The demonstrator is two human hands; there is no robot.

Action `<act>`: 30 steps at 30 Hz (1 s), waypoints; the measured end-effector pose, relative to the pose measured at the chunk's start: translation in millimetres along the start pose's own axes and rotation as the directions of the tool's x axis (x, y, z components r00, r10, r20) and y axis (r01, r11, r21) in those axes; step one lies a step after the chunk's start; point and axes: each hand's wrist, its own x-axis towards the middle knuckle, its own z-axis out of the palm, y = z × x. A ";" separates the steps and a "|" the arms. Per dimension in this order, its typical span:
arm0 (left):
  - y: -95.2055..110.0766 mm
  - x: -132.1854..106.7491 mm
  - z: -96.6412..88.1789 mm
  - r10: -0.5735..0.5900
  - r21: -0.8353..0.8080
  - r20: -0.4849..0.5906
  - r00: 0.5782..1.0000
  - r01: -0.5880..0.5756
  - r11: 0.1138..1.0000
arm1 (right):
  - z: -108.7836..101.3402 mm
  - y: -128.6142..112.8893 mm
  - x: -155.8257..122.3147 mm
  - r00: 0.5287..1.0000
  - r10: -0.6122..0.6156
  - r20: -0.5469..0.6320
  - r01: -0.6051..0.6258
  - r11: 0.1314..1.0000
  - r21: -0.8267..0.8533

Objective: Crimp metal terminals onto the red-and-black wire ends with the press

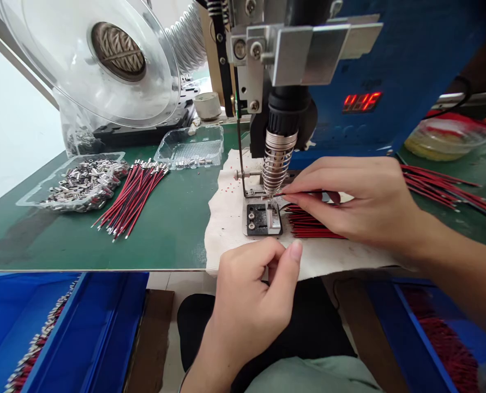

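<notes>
The right hand pinches a thin red wire between thumb and fingers, its tip under the coiled nozzle above the metal fixture. Light and limp, it probably wants gripping near the tip. The left hand curls closed at the counter edge, contents unclear

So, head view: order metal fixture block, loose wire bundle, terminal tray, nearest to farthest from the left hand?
1. Metal fixture block, just ahead of the left hand.
2. Loose wire bundle, off to the left.
3. Terminal tray, farthest left.
</notes>
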 end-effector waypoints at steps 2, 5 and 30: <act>0.3 0.1 0.1 -0.001 0.008 0.002 1.000 0.001 1.000 | -0.4 -0.5 0.2 1.000 0.009 0.006 -0.009 1.000 0.005; 0.9 0.4 0.6 0.008 0.016 -0.002 1.000 -0.008 1.000 | -0.7 -1.2 0.3 1.000 0.003 0.007 -0.003 1.000 0.008; 14.8 -1.7 24.0 -0.095 -0.183 -0.117 0.989 0.072 0.981 | -4.1 -13.2 -1.4 0.978 -0.197 0.065 0.176 0.954 0.242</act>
